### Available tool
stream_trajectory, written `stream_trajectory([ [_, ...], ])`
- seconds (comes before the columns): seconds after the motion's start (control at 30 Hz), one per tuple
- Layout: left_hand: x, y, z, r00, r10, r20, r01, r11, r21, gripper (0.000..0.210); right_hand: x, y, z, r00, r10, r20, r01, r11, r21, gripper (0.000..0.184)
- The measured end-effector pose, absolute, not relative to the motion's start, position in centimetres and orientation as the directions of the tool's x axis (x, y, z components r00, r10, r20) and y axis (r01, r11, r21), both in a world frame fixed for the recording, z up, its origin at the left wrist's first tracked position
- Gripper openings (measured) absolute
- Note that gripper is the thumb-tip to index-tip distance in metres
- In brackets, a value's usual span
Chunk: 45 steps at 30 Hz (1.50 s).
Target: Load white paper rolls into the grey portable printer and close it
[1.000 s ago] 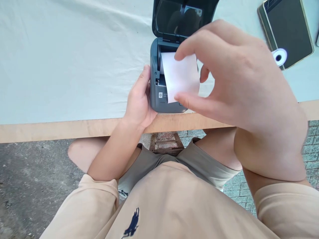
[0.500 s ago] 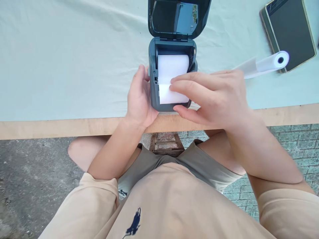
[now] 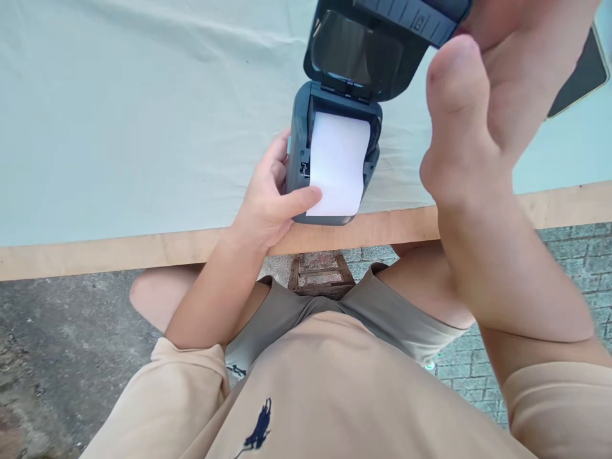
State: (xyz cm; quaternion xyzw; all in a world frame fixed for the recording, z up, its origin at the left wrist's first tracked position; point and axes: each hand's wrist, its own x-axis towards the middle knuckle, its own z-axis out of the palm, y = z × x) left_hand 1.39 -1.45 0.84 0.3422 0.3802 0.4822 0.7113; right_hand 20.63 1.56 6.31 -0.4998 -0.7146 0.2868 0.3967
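A dark label printer [image 3: 299,140] stands at the table's front edge, its lid [image 3: 358,48] raised on the rear hinge. Inside lies white paper [image 3: 339,156], its strip reaching over the front lip. My left hand [image 3: 272,197] wraps the printer's left side, the thumb pressing down the paper's front left corner. My right hand [image 3: 478,95] is raised close to the camera at the lid's upper right edge, beside a grey striped part. Thumb and fingers close on that edge, with the fingertips hidden or out of frame.
A dark tablet-like device [image 3: 581,76] lies at the right, partly behind my right hand. Pale cloth [image 3: 143,127] covers the table, which has a bare wooden front edge [image 3: 119,252]. My legs and a wooden stool [image 3: 320,277] are below.
My right hand has gone from the paper up to the lid. My left thumb has moved onto the paper's front. The printer is slightly turned, and the loose roll at right is now hidden.
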Motion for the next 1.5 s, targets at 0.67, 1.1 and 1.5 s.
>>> stream_trajectory([
  [0.67,1.7,-1.2,0.9,0.248,0.949,-0.196,-0.487,0.297,0.821,0.036,18.6,0.6,3.6,-0.329,0.944,-0.039,0.102,-0.005,-0.995,0.055],
  [1.1,2.0,-1.0,1.8,0.186,0.943,-0.275,-0.526,0.332,0.783,0.035,19.5,0.4,2.9,-0.379,0.925,-0.032,0.175,0.037,-0.984,0.064],
  [1.5,2.2,-0.8,1.4,0.143,0.944,-0.297,-0.508,0.327,0.796,0.029,19.9,0.9,6.1,-0.017,0.914,0.405,0.565,0.343,-0.75,0.033],
])
